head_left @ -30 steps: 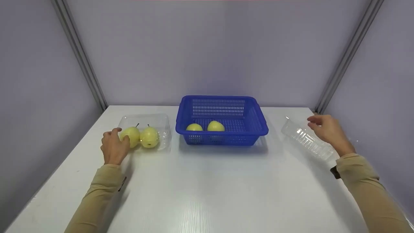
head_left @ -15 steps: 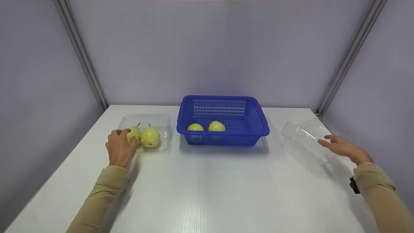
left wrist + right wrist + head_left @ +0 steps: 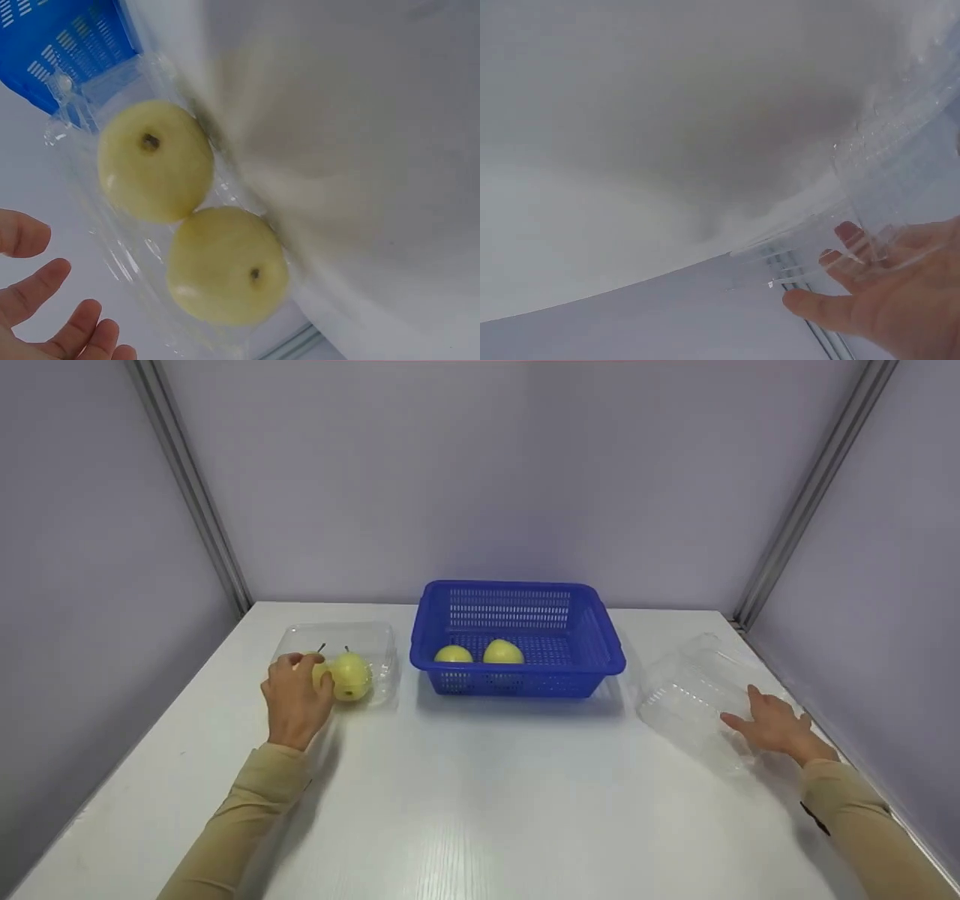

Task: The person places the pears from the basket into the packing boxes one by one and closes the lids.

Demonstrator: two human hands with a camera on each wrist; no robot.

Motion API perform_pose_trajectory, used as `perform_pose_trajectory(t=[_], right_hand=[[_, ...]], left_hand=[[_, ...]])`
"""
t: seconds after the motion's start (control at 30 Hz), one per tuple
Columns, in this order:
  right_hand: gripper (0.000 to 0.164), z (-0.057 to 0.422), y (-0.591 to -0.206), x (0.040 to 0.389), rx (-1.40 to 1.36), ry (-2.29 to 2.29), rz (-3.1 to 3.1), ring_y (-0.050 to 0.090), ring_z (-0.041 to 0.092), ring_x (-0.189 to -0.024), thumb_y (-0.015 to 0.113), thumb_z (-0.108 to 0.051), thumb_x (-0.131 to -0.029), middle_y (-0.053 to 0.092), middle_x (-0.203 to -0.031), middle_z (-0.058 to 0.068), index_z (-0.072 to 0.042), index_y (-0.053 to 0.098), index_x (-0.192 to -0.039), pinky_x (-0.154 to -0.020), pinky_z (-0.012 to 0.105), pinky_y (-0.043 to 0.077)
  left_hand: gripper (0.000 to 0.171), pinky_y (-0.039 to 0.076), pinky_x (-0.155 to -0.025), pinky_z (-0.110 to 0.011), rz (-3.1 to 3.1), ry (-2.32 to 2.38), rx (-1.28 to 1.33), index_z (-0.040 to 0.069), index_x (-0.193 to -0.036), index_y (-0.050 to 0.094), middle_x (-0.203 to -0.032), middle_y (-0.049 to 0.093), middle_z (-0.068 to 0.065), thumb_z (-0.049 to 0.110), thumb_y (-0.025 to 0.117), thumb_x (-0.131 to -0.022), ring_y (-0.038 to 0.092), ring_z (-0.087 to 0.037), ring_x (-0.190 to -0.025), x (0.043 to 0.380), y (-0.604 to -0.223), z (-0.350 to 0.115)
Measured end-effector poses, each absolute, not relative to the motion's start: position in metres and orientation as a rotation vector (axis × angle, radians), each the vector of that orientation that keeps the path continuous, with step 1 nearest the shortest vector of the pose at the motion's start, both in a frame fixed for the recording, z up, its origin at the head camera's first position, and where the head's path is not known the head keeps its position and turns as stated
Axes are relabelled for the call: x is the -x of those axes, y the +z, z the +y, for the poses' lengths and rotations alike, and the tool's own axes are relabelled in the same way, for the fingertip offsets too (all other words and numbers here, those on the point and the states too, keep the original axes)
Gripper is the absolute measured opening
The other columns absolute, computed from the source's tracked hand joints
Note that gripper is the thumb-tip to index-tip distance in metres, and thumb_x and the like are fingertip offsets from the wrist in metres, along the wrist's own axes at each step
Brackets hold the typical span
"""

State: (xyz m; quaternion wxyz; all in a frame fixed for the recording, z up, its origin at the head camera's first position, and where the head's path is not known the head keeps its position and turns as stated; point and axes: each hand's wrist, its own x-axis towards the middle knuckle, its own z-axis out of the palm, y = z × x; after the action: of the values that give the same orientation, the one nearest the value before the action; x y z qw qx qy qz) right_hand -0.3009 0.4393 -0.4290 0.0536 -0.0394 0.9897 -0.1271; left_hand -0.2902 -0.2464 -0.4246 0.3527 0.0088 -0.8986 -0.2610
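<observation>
My left hand (image 3: 298,699) hovers just in front of two yellow-green pears, fingers loosely bent and nothing between them. One pear (image 3: 227,265) is partly hidden behind that hand in the head view; the other pear (image 3: 350,676) shows to its right. Both sit in a clear plastic container (image 3: 341,631), and the left wrist view shows a gap between fingers and fruit. On the right side, my right hand (image 3: 776,727) has its fingers spread at a second clear plastic container (image 3: 686,697). Whether they touch it is hard to tell.
A blue plastic basket (image 3: 517,667) stands at the middle back with two pears (image 3: 503,652) inside. Grey panels (image 3: 487,472) enclose the white table (image 3: 480,780) at the back and sides.
My left hand has shifted right, across the nearer pear. The right hand has dropped lower, and the container by it has turned over from its side to a flatter pose.
</observation>
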Motion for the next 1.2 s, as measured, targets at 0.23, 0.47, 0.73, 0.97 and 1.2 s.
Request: perform_pose_trajectory(t=[0.23, 0.47, 0.73, 0.97, 1.2], right_hand=[[0.048, 0.435, -0.434, 0.303, 0.173, -0.278, 3.126, 0.044, 0.050, -0.101, 0.046, -0.029, -0.094, 0.045, -0.111, 0.032, 0.002, 0.037, -0.130, -0.074, 0.071, 0.025], [0.026, 0.427, -0.421, 0.305, 0.313, -0.212, 3.059, 0.057, 0.034, -0.082, 0.061, -0.013, -0.083, 0.060, -0.089, 0.016, 0.004, 0.055, -0.102, -0.064, 0.052, 0.043], [0.036, 0.412, -0.408, 0.297, 0.431, -0.283, 2.873, 0.052, 0.022, -0.068, 0.066, -0.014, -0.077, 0.056, -0.080, 0.008, 0.002, 0.048, -0.104, -0.057, 0.039, 0.043], [0.075, 0.390, -0.403, 0.288, 0.359, -0.458, 2.716, 0.048, 0.015, -0.049, 0.068, -0.008, -0.076, 0.049, -0.072, 0.008, -0.006, 0.023, -0.136, -0.047, 0.031, 0.044], [0.102, 0.369, -0.397, 0.274, 0.275, -0.541, 2.630, 0.051, 0.019, -0.044, 0.068, -0.005, -0.074, 0.051, -0.066, 0.011, -0.024, -0.003, -0.145, -0.044, 0.038, 0.048]], left_hand=[[0.021, 0.029, -0.084, -0.054, -2.309, -0.686, 0.025, 0.001, -0.100, 0.062, -0.111, 0.050, -0.022, 0.013, 0.060, -0.082, 0.042, -0.040, -0.106, 0.289, -0.419, -0.234], [0.019, 0.030, -0.084, -0.054, -2.250, -0.709, 0.086, 0.002, -0.097, 0.063, -0.108, 0.052, -0.021, 0.012, 0.061, -0.081, 0.045, -0.037, -0.104, 0.286, -0.416, -0.226], [0.017, 0.030, -0.083, -0.054, -2.232, -0.731, 0.105, 0.002, -0.096, 0.063, -0.107, 0.053, -0.020, 0.011, 0.061, -0.081, 0.046, -0.036, -0.103, 0.285, -0.413, -0.222], [0.016, 0.032, -0.080, -0.053, -2.232, -0.759, 0.123, 0.003, -0.093, 0.064, -0.102, 0.055, -0.018, 0.011, 0.062, -0.081, 0.047, -0.036, -0.101, 0.283, -0.415, -0.222], [0.014, 0.034, -0.079, -0.051, -2.248, -0.771, 0.132, 0.003, -0.091, 0.065, -0.098, 0.055, -0.015, 0.012, 0.062, -0.081, 0.049, -0.033, -0.098, 0.281, -0.414, -0.221]])
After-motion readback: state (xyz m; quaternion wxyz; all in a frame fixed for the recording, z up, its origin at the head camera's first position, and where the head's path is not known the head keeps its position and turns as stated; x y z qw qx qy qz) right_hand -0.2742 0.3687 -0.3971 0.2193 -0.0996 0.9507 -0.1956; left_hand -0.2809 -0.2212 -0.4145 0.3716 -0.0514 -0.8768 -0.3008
